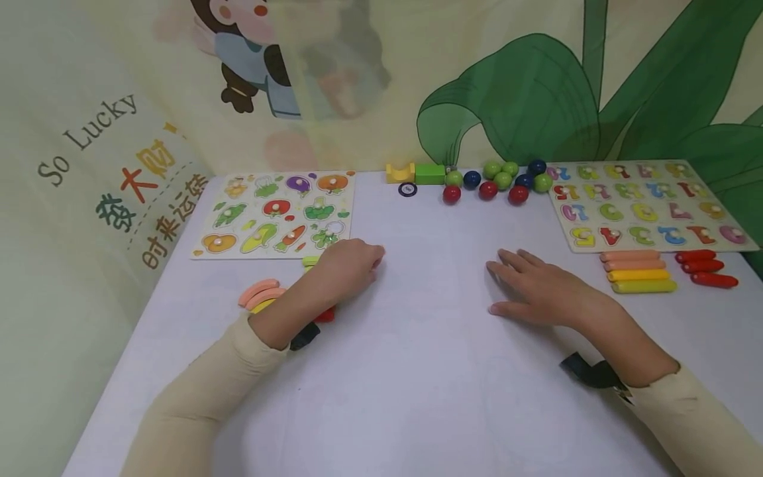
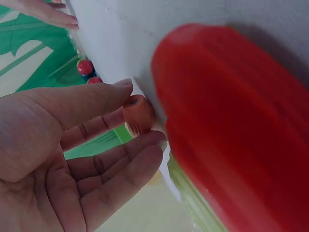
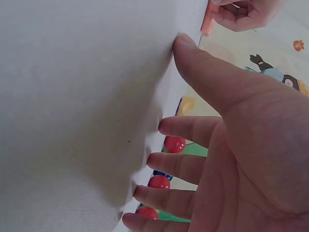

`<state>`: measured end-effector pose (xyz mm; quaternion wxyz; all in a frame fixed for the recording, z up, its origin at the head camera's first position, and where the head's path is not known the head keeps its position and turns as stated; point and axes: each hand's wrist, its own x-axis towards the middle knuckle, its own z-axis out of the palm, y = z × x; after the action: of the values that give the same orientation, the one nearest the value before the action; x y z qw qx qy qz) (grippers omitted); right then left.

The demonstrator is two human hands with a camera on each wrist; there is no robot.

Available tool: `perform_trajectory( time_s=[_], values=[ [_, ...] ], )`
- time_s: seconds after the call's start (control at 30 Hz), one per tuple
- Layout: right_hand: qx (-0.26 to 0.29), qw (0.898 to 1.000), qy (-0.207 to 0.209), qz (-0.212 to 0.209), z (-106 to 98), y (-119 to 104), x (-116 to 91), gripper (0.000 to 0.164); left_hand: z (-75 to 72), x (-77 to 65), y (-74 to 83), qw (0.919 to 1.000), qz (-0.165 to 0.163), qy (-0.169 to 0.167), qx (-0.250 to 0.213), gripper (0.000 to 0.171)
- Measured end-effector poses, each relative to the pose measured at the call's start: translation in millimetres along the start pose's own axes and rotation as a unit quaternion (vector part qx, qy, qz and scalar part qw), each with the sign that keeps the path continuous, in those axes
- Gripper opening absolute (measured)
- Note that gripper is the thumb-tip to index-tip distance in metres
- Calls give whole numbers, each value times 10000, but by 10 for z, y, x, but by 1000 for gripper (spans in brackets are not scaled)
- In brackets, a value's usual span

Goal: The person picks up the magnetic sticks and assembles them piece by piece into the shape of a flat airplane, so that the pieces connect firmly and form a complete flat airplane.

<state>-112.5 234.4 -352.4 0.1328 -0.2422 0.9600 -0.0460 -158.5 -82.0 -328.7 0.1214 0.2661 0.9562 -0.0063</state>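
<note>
My left hand (image 1: 348,268) is over the left-middle of the table, just right of the vegetable puzzle board (image 1: 271,215). Its thumb and fingertips pinch an orange stick (image 2: 138,115) with a small hole in its end; the head view hides this stick behind the hand. Large in the left wrist view, a red stick (image 2: 217,111) lies close by, with a green stick (image 2: 193,193) beside it. My right hand (image 1: 536,288) is palm down at the right-middle, fingers spread and fingertips (image 3: 179,41) at the white tabletop, holding nothing.
Pink curved sticks (image 1: 259,291) lie partly under the left forearm. Along the back are a yellow block (image 1: 399,173), a green block (image 1: 430,174), a small black disc (image 1: 408,189) and several coloured balls (image 1: 488,191). A number puzzle board (image 1: 650,205) sits back right, with pink sticks (image 1: 632,265) and red sticks (image 1: 703,266) before it.
</note>
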Motion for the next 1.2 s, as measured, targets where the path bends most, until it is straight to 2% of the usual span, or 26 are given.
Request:
perform_trajectory(
  time_s=[0.17, 0.23, 0.33, 0.4, 0.5, 0.6, 0.67, 0.73, 0.83, 0.97, 1.1, 1.2],
  values=[
    [-51, 10000, -23, -11, -7, -7, 10, 81, -4, -56, -10, 9999, -85, -32, -72, 26],
    [-47, 10000, -33, -10, -9, -11, 10, 82, -23, -127, -26, 9995, -162, 5, -278, 26],
    [-30, 10000, -39, -13, -11, -13, 13, 82, -68, -308, -115, 9977, -319, 153, -580, 28],
    [-29, 10000, -41, -2, -8, -13, 17, 81, -99, -462, -243, 9952, -517, 238, -798, 27],
    [-35, 10000, -67, 58, 1, -12, 20, 82, -107, -701, -527, 9908, -938, 316, -920, 27],
    [-22, 9999, -76, 99, 5, -15, 16, 83, -61, -914, -836, 9840, -1465, 259, -983, 28],
    [-29, 9999, -81, 123, 8, -10, 13, 83, -11, -1022, -1008, 9802, -1698, 186, -1006, 31],
    [-26, 9999, -66, 125, 8, -7, 9, 83, 44, -1098, -1132, 9774, -1798, 113, -1110, 32],
    [-29, 9999, -77, 134, 13, -3, 13, 83, 116, -1142, -1242, 9747, -1818, 98, -1298, 28],
    [-7, 9999, -98, 119, 17, -11, 26, 84, 163, -1134, -1294, 9726, -1874, 127, -1373, 26],
    [-58, 9999, -89, 100, 15, -16, 34, 85, 160, -1130, -1289, 9730, -1865, 194, -1343, 29],
    [-87, 9999, -89, 85, 12, -19, 49, 84, 116, -1143, -1227, 9732, -1832, 474, -1307, 40]
  ],
)
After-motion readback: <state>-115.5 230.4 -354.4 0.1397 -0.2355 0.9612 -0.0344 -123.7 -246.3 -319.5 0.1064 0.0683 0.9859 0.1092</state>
